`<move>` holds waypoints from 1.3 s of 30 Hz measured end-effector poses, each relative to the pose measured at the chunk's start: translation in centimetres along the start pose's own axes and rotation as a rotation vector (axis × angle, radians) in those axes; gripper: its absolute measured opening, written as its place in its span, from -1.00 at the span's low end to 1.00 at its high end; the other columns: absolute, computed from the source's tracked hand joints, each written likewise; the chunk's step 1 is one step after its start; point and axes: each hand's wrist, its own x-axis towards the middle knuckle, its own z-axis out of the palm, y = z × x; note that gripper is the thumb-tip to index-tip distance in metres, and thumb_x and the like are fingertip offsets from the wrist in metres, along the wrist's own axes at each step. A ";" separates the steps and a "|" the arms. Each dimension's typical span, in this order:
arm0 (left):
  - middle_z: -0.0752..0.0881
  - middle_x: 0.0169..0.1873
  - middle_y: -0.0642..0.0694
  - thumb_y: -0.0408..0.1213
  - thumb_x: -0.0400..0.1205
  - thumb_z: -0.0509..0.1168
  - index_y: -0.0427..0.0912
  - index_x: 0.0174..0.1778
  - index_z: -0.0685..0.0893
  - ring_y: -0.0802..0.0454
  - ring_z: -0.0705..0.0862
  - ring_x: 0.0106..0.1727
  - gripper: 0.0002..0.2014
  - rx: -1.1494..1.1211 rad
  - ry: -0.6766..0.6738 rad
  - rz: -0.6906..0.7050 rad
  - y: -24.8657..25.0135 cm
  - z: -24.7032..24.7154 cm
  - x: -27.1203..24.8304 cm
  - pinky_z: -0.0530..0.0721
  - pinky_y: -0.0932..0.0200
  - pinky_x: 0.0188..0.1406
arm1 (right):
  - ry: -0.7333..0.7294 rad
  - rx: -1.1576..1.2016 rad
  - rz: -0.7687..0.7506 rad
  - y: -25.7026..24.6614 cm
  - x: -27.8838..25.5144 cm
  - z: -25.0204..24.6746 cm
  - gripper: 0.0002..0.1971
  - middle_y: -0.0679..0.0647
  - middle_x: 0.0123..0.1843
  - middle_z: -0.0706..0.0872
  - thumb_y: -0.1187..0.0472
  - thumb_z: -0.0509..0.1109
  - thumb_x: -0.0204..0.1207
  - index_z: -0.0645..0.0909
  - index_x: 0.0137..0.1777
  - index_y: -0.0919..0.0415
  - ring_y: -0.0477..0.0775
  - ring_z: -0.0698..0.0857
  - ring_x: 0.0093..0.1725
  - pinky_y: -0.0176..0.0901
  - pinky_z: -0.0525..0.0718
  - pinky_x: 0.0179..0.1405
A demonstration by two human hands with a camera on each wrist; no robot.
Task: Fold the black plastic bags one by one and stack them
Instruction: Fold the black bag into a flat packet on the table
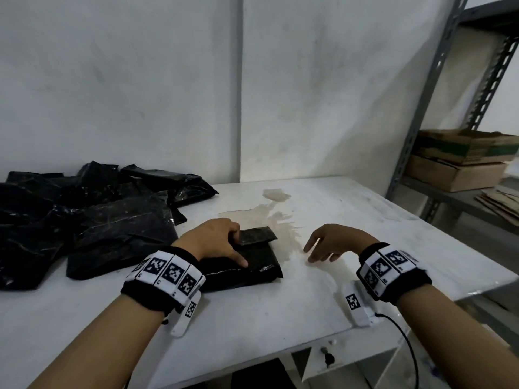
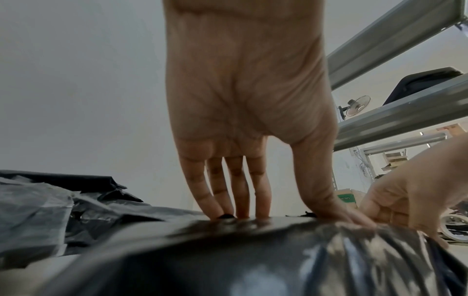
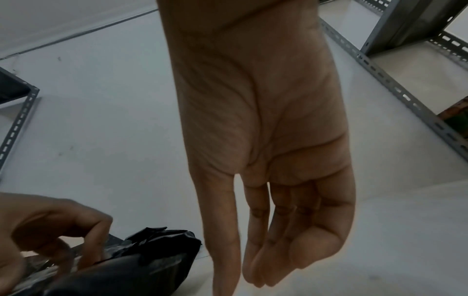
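My left hand (image 1: 214,238) pressed down on the folded black bag (image 1: 252,269) near the middle of the worktop (image 1: 280,318) — fingers straight, its grip closed round nothing. My right hand (image 1: 332,242) hovered just beside the bag, fingers loosely relaxed, holding nothing. The unfolded black bags (image 1: 84,217) lay heaped at the left — well apart.

no legible text; the wristbands (image 1: 168,272) carry square coded markers, possibly with tiny unreadable print.
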 end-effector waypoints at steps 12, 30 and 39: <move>0.56 -0.14 0.13 0.01 0.25 0.64 0.01 -0.20 0.56 0.12 0.52 -0.07 -0.58 -0.039 -0.030 -0.009 1.9 1.0 -0.9 0.47 0.20 -0.08 | -0.074 -0.088 -0.045 1.0 -4.8 3.2 -0.62 -0.12 -0.17 0.74 -0.10 0.71 0.15 0.75 -0.08 -0.03 -0.13 0.63 -0.22 -0.33 0.51 -0.28; 0.59 -0.10 0.07 -0.04 0.29 0.63 -0.13 -0.09 0.62 0.07 0.55 -0.02 -0.57 -0.035 -0.022 -0.042 2.6 0.8 -1.6 0.47 0.21 -0.04 | -0.110 -0.614 0.033 -1.0 -9.2 6.0 -0.20 0.02 0.25 0.47 0.10 0.73 0.14 0.38 0.35 -0.01 0.05 0.49 0.01 -0.15 0.48 -0.16; 0.59 -0.06 0.05 -0.04 0.31 0.62 -0.10 -0.11 0.60 0.06 0.55 0.01 -0.59 -0.051 -0.031 -0.036 2.7 0.8 -1.8 0.47 0.21 -0.06 | -0.203 -0.590 -0.035 -1.4 -8.9 4.5 -0.62 -0.13 -0.13 0.71 0.09 0.74 0.14 0.66 -0.10 -0.03 -0.13 0.60 -0.21 -0.24 0.56 -0.26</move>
